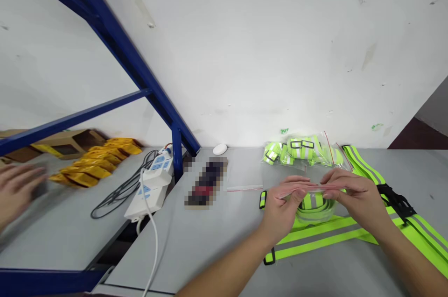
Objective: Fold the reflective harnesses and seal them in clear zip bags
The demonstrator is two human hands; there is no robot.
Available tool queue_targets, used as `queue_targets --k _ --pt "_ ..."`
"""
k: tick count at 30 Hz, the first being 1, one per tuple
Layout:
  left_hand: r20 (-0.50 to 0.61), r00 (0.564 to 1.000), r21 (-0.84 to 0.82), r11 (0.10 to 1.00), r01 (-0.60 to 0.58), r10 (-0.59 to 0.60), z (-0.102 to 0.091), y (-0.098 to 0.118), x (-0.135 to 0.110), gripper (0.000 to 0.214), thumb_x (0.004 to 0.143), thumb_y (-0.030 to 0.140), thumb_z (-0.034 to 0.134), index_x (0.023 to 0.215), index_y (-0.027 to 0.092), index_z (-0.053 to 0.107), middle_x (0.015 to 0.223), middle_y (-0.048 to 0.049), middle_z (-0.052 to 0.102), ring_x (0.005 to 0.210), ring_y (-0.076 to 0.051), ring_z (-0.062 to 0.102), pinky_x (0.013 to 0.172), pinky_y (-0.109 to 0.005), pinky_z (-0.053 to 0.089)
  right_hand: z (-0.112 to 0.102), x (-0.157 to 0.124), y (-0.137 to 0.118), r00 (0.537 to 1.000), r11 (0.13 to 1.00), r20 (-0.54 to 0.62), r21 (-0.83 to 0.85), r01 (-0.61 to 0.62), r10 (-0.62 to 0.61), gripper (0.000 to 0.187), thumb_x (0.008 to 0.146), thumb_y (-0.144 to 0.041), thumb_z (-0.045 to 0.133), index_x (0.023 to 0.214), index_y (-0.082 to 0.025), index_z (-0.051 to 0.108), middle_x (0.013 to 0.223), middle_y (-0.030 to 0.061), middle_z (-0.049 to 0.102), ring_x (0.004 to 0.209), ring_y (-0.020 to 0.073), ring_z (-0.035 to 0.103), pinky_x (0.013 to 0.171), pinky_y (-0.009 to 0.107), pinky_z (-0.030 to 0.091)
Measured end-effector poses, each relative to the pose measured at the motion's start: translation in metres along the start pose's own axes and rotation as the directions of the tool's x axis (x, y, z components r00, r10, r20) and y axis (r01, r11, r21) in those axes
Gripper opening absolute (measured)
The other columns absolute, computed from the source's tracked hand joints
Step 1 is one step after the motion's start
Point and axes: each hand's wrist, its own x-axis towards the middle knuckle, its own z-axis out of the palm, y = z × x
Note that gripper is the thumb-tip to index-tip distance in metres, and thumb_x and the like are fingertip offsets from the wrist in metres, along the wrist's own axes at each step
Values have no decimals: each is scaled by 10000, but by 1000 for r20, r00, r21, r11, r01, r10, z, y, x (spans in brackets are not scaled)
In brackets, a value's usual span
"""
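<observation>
the grey surface (227,255) carries green reflective straps (325,237) beneath and beside the held bag (315,216), with filled bags (304,150) behind it. the left hand (284,206) and right hand (357,196) pinch either end of its red-lined mouth (315,188), a rolled strap (313,201) inside. keeping that mouth level and pressure even seems wisest.
</observation>
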Motion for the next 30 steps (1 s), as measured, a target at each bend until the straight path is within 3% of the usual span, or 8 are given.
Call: queue_targets --k 6,12,15,18,22,24,27,30 --pt "33 997 -21 997 70 -69 -4 -1 -2 566 899 561 492 1321 192 574 1312 -126 611 1257 -293 529 1085 -476 376 -15 5 2 977 987 147 9 -161 158 151 786 -380 729 774 -238 779 762 57 686 699 190 626 558 290 517" --pt "-68 996 54 996 66 -62 -2 -5 0 465 967 494 374 997 218 748 1179 -74 696 1192 -277 574 1089 -497 368 -19 8 1 975 984 135 -69 -166 174 244 848 -420 648 744 -227 755 753 46 666 687 176 601 626 292 514" --pt "-45 993 29 994 107 -106 -4 -7 0 482 958 526 369 1153 232 696 1265 -63 650 1251 -277 533 1127 -502 319 -15 7 0 987 986 44 -75 -151 155 270 859 -428 629 731 -225 754 797 59 690 742 196 620 640 294 508" --pt "-43 993 -64 992 109 -112 -6 -7 1 565 947 576 345 1354 237 538 1380 -68 560 1275 -267 515 1117 -486 343 -10 6 0 988 985 -47 -75 -154 150 236 856 -423 634 793 -244 773 813 54 706 761 200 634 650 291 511" --pt "-112 985 -36 991 131 -135 -8 -4 4 460 964 508 379 1130 224 700 1249 -56 660 1239 -252 552 1125 -471 338 -8 6 5 969 964 -47 -100 -245 242 298 836 -481 636 745 -231 770 735 47 702 704 202 638 621 297 518" --pt "-126 983 -37 991 128 -132 -8 -3 5 442 966 490 390 1069 221 725 1219 -59 677 1217 -252 571 1117 -467 352 -9 6 7 959 957 7 -72 -282 283 319 811 -520 648 842 -231 781 821 64 731 763 231 663 648 322 541" --pt "-116 983 -72 989 132 -140 -8 -5 5 464 958 510 400 1261 239 623 1299 -69 627 1223 -253 563 1111 -482 353 -10 7 6 929 950 200 -32 -311 311 473 715 -511 750 1110 -253 727 1095 83 721 975 300 665 798 406 561" --pt "-93 984 -91 985 143 -152 -9 -9 5 526 946 548 393 1339 237 552 1348 -81 588 1254 -263 534 1117 -497 334 -8 8 2 899 951 312 -78 -299 308 525 724 -469 760 1202 -267 678 1211 76 677 1113 332 613 950 481 499"
